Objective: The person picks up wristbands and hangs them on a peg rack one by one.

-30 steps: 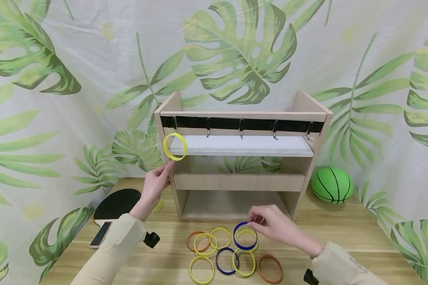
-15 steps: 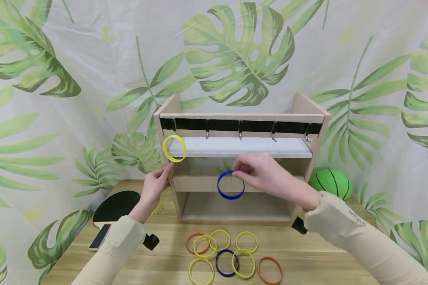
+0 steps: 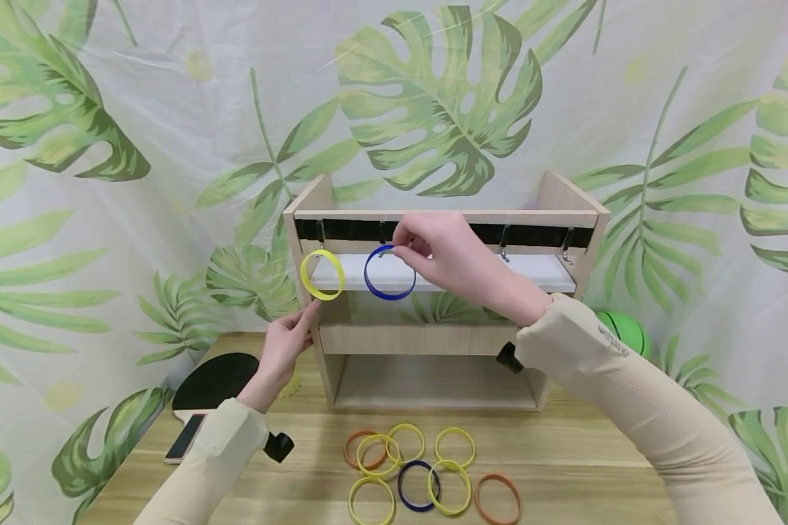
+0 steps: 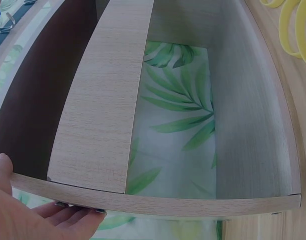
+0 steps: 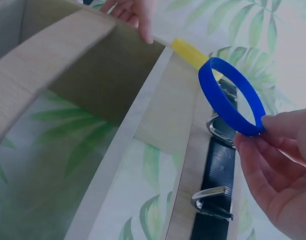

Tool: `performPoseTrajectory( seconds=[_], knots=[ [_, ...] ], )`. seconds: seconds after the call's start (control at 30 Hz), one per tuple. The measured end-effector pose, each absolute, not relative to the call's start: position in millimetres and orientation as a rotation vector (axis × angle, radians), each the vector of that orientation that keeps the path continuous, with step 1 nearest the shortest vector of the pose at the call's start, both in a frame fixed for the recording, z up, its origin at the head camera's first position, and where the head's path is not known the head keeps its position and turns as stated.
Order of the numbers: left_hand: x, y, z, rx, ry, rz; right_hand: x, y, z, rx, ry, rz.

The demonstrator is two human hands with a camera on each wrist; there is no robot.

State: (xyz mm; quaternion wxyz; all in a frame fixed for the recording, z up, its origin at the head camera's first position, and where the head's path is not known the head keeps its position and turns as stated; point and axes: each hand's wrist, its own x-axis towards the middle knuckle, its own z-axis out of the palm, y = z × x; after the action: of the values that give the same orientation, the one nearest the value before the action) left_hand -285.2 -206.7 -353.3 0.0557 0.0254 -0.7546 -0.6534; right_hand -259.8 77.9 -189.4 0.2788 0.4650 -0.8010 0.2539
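Grn ball (image 3: 630, 332) R; blk paddle (image 3: 214, 379) nr phone (image 3: 185, 439) L; leaf-print cloth (image 3: 190, 131) bhnd.

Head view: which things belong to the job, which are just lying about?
Likely the job: blue ring, pinched by right hand; yellow ring at leftmost hook; loose rings on table; other hooks; shelf unit, gripped by left hand.
Likely just lying about: paddle; phone-like slab; green ball.

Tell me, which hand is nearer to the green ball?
Right. The right hand holds a blue ring left of the green ball; farther off, the left hand grips the left side of the rack.
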Motion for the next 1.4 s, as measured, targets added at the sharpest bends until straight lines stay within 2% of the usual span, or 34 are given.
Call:
performPoseTrajectory(
  seconds=[0.3, 0.73, 0.9, 1.07, 1.23, 1.4],
  knots=[
    [-285, -207, -352, 0.08, -2.291, -1.979, -277, 63, -194, 1.219, -2.178, 0.506],
    [-285, -206, -353, 0.061, -2.281, -1.991, -276, 61, -200, 1.179, -2.189, 0.393],
    [-285, -207, -353, 0.073, -2.286, -1.988, -266, 66, -196, 1.181, -2.129, 0.424],
    [-284, -206, -352, 0.061, -2.287, -2.002, -242, 79, -201, 1.23, -2.037, 0.451],
    [-285, -206, -351, 0.057, -2.282, -2.006, -222, 100, -234, 1.309, -2.055, 0.503],
    [-286, -207, -353, 0.066, -2.298, -1.988, -214, 127, -301, 1.296, -2.223, 0.567]
  ],
)
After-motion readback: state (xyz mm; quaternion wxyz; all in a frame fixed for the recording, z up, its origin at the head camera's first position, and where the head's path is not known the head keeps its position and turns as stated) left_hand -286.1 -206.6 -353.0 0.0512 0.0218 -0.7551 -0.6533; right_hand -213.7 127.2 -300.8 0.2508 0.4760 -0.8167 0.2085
